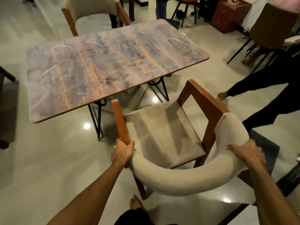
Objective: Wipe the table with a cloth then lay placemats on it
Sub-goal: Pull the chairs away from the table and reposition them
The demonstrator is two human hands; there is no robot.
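Note:
A rectangular table [105,62] with a mottled purple and orange top on black wire legs stands ahead of me, with nothing lying on it. In front of me, apart from the table's near edge, is a wooden armchair [162,137] with beige seat and curved padded back. My left hand [122,151] grips the rear end of its left wooden arm. My right hand [248,154] clasps the right side of the padded backrest. No cloth or placemat is in view.
A second beige chair [90,12] stands at the table's far side. Another person in black trousers [259,88] stands barefoot to the right. A brown chair [272,26], a red box [230,13] and a dark chair [6,95] at the left edge ring the glossy tiled floor.

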